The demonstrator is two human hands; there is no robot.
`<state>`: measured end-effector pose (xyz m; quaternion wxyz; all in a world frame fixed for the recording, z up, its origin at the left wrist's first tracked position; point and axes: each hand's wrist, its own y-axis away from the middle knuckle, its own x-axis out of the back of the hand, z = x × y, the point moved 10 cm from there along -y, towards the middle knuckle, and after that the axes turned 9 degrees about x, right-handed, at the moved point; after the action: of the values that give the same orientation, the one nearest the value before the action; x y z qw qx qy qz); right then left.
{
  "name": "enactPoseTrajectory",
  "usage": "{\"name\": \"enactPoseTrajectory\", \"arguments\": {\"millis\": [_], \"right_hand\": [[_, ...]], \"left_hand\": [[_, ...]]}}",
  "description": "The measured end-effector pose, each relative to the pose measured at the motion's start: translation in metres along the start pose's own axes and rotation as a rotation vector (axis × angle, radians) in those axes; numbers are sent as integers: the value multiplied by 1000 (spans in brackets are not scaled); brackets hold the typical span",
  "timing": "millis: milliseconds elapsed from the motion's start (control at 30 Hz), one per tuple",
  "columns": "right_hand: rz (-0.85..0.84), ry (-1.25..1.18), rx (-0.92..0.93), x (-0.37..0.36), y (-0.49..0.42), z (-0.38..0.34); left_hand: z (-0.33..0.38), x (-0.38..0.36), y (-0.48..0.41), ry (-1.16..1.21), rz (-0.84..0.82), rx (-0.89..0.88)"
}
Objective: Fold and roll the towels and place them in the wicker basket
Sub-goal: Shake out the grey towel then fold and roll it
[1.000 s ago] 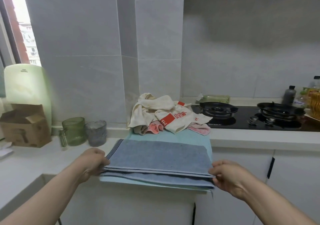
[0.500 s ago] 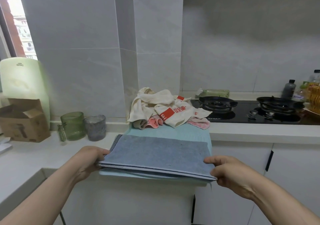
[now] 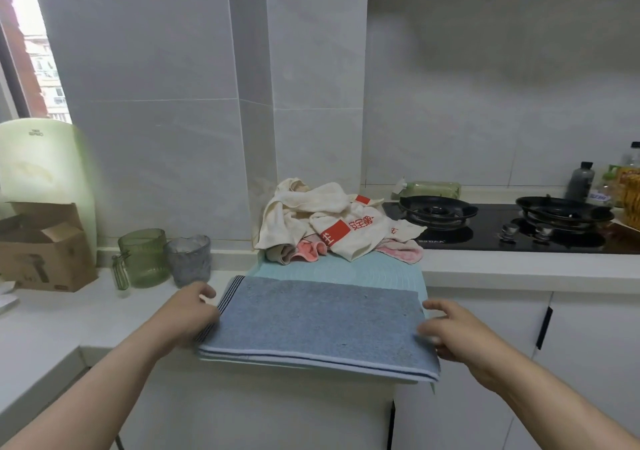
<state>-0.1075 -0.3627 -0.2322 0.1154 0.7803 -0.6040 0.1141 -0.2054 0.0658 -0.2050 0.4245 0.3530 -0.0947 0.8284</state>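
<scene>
Blue towel (image 3: 318, 321), folded into a long band, lies flat on a light teal cloth (image 3: 381, 269) at the front of the white counter (image 3: 69, 314), lower centre of frame. Left hand (image 3: 183, 318) sits against the towel's striped left end with the thumb raised clear of it; fingers hidden, so grip cannot be told. Right hand (image 3: 453, 335) at the right end, fingers spread and loose, holding nothing, tips blurred beside the towel's edge. Behind, centre: heap of cream, red-printed and pink towels (image 3: 332, 227). Left of centre: green glass mug (image 3: 143, 257) touching grey tumbler (image 3: 188, 259). Right: black gas hob (image 3: 502, 224)
</scene>
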Motion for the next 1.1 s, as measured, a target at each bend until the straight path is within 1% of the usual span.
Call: {"name": "enactPoseTrajectory", "arguments": {"millis": [100, 200, 267, 500, 567, 667, 800, 867, 967, 1033, 1100], "right_hand": [[79, -62, -48, 4, -28, -5], [112, -100, -113, 0, -46, -9], [127, -86, -150, -2, -56, -9], [218, -109, -231, 5, -79, 4], [228, -141, -257, 6, -82, 14], [230, -127, -268, 9, -88, 27], [261, -25, -163, 16, -98, 27], [267, 26, -110, 14, -102, 26], [284, 103, -97, 12, -98, 26], [241, 144, -97, 10, -91, 23], [168, 130, -110, 4, -83, 19]], "left_hand": [[21, 1, -19, 32, -18, -38], [32, -11, -35, 51, -87, 42], [36, -18, -43, 45, -118, 85], [31, -32, -69, 300, -182, 216], [26, -37, -70, 330, -187, 251], [24, -36, -79, 267, -114, 188], [28, -31, -83, 140, 48, 87], [36, -30, -80, 12, 123, 15], [42, -37, -78, -237, 114, -36], [43, -41, -80, -285, 60, -49], [47, -40, -79, -303, 58, -79]]}}
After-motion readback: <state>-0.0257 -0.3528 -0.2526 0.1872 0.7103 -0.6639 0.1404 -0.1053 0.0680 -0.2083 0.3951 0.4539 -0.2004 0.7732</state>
